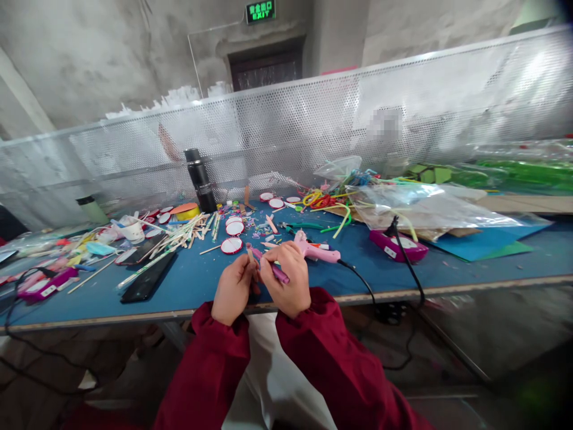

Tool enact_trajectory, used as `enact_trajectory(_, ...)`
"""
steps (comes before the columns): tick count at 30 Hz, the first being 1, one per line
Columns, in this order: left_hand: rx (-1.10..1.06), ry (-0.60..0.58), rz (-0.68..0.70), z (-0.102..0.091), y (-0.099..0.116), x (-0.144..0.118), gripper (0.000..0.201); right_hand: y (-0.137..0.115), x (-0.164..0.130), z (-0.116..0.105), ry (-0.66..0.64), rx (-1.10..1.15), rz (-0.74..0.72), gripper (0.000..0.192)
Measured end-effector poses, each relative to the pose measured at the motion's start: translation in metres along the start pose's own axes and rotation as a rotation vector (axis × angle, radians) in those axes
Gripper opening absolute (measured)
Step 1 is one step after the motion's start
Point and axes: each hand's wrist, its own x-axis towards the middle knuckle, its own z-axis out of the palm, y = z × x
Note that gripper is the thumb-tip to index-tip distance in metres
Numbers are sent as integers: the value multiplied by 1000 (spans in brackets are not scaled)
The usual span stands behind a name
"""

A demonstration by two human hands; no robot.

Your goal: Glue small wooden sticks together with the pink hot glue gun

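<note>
Near the table's front edge, my left hand (233,288) is closed, its fingertips pinching a small flat wooden-looking stick (249,250) that points upward. Close beside it my right hand (289,279) grips a pink-purple marker pen (281,275), its front end by the left fingertips. Whether the pen touches the stick is hidden by the fingers. Just beyond my right hand lies a pink hot glue gun (320,251) with a black cord. Round white discs with red rims (231,245) rest past my left hand.
A black bottle (200,179) stands at the back, near a pile of sticks (190,233). Dark phones (149,278) lie left. Green-handled pliers (304,226), a purple power box (398,246), colored wires (317,199) and plastic bags (416,203) are rightward. Perforated metal (290,125) borders the table.
</note>
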Motion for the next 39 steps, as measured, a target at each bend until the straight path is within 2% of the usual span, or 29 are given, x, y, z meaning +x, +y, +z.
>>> enact_trajectory(39,-8,-6,-8,0,4,-1,39,2,-1,0,10,-7,6,20)
